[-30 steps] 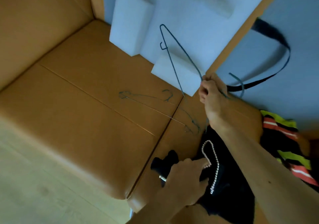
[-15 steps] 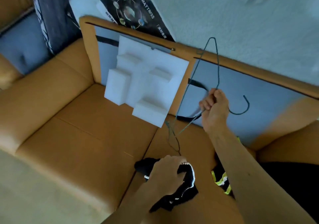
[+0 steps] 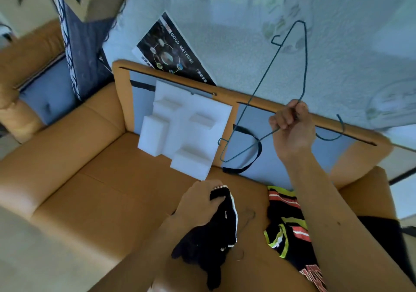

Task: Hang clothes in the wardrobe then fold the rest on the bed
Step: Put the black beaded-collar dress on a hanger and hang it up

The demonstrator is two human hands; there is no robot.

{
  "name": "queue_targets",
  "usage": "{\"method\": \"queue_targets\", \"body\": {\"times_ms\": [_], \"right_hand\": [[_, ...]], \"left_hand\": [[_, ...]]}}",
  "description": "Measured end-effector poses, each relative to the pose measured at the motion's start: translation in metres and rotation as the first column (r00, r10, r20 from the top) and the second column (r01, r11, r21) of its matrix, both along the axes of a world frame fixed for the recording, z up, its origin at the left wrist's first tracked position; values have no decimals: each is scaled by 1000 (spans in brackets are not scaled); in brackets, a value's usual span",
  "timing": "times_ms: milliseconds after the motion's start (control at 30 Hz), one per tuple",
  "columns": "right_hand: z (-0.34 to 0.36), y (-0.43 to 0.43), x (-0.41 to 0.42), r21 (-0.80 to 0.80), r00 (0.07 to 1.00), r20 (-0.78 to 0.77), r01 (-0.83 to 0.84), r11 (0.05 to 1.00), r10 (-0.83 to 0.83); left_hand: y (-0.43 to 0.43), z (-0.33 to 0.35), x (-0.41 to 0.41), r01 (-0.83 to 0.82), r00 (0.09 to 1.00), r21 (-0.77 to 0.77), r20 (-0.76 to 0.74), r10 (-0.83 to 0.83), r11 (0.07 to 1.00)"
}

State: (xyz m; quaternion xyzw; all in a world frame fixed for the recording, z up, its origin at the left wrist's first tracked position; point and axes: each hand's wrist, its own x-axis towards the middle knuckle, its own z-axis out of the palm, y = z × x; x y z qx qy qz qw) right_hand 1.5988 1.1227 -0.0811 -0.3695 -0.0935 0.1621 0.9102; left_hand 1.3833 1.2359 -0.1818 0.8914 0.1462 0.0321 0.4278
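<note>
Right hand [image 3: 292,129] clenched on hanger [image 3: 267,75], left hand [image 3: 198,204] gripping black top [image 3: 209,242]. Best: find neckline, feed one hanger arm in, then the other.

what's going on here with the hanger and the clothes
A person is getting a garment ready to hang. The right hand holds a thin wire hanger up in the air, in a closed grip near its hook. The left hand clutches a black garment over the tan sofa. A striped garment lies on the seat, untouched.
</note>
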Motion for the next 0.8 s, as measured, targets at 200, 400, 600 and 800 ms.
{"method": "queue_targets", "body": {"times_ms": [200,400,600,800], "right_hand": [[100,-34,-5,211,994,4,-110,971,111],[183,-43,-12,274,973,139,-218,937,186],[248,-50,-20,358,931,314,-296,886,184],[272,-9,-42,267,854,464,-386,883,233]], "left_hand": [[38,124,28,52,998,391,19,-65,919],[66,241,59,-135,947,612,311,-80,780],[79,317,66,-97,906,314,422,-47,944],[78,378,73,8,882,108,468,-58,994]]}}
